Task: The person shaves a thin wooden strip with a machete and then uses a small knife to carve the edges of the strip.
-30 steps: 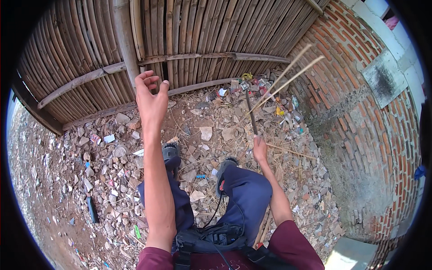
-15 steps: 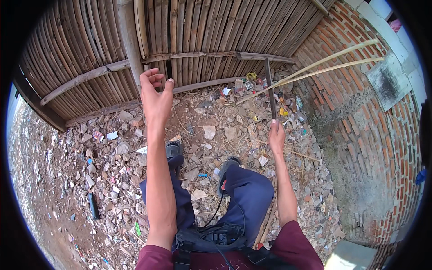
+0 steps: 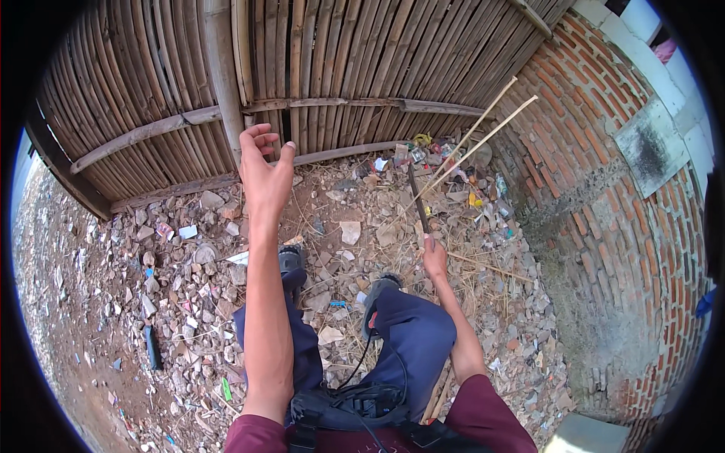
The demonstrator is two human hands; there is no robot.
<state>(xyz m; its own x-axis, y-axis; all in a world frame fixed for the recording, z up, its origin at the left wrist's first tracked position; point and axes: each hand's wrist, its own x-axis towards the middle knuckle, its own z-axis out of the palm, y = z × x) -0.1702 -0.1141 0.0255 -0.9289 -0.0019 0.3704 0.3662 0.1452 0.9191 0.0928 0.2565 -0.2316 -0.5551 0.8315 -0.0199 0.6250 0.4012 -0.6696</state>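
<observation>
My right hand point(image 3: 434, 257) is closed round the lower end of a long dark blade that looks like a machete point(image 3: 418, 198); its handle is hidden in my fist. The blade slants up and left toward the fence. Two pale split bamboo strips point(image 3: 483, 143) stick up to the right and cross close to the blade, their lower ends hard to make out near it. My left hand point(image 3: 267, 172) is raised in front of the fence, fingers curled but apart from the thumb, with nothing seen in it. Whether it touches the upright bamboo pole point(image 3: 221, 75) I cannot tell.
A bamboo slat fence point(image 3: 340, 45) stands ahead, and a brick wall point(image 3: 612, 249) on the right. Rubble point(image 3: 204, 287) and litter cover the ground round my shoes point(image 3: 293, 259). A dark flat object point(image 3: 153, 347) lies at the left.
My right hand has moved left and slightly nearer me, with the machete tilting further left. The bamboo strips have shifted left and stand steeper. My left hand has barely moved.
</observation>
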